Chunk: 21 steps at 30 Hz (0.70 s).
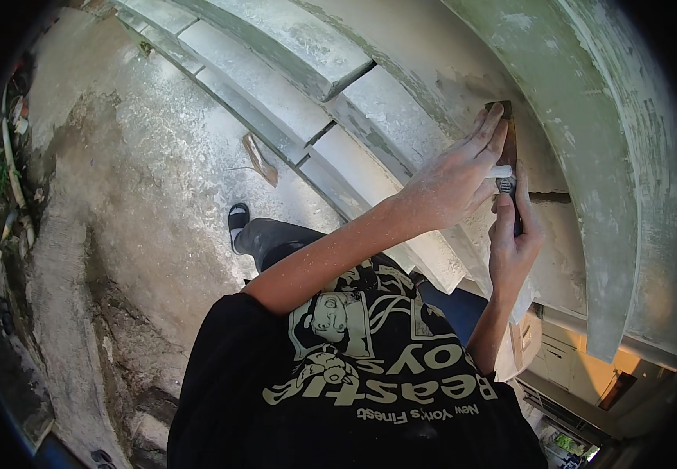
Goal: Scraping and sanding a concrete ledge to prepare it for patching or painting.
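Brown-bladed tool [511, 142], partly behind left hand [457, 168]

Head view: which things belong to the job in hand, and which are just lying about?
In the job: left hand, right hand, dark flat-bladed tool, concrete surface behind it.
Apparently lying about: brown-edged fragment, pale pipe at far left.

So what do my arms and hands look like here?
Your left hand and right hand are ungloved, with bare wrists. Pale dust specks the left forearm, below a short black T-shirt sleeve.
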{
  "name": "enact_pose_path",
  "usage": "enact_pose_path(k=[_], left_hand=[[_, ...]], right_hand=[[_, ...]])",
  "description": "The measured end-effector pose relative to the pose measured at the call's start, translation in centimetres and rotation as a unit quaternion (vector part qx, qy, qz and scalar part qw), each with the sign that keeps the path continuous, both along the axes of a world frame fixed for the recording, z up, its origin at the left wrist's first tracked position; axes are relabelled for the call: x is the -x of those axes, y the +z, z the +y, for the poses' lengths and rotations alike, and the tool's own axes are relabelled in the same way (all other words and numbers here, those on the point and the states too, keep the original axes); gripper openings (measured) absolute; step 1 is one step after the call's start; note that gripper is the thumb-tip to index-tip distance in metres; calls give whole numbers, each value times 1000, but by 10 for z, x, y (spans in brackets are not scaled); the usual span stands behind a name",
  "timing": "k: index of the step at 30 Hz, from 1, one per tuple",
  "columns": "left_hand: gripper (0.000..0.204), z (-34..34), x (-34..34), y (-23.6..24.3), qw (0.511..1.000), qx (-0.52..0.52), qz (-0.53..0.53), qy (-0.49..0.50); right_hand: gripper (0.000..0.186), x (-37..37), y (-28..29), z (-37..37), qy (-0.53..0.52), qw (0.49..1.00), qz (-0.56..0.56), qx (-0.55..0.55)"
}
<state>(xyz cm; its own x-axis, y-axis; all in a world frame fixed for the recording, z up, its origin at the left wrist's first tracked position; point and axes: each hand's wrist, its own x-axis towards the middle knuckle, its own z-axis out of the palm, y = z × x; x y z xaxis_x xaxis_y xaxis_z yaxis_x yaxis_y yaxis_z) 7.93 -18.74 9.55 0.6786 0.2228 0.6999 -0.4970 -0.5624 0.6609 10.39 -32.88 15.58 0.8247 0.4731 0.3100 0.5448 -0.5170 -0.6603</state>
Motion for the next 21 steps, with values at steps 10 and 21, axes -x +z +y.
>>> enact_pose_path(k=[10,21], left_hand=[[79,3,-1,3,998,44,-30,29],[80,16,4,0,999,25,24,-12]], right_hand=[[42,-3,6,13,-1,999,37,-4],[44,6,2,11,-1,999,32,-2]])
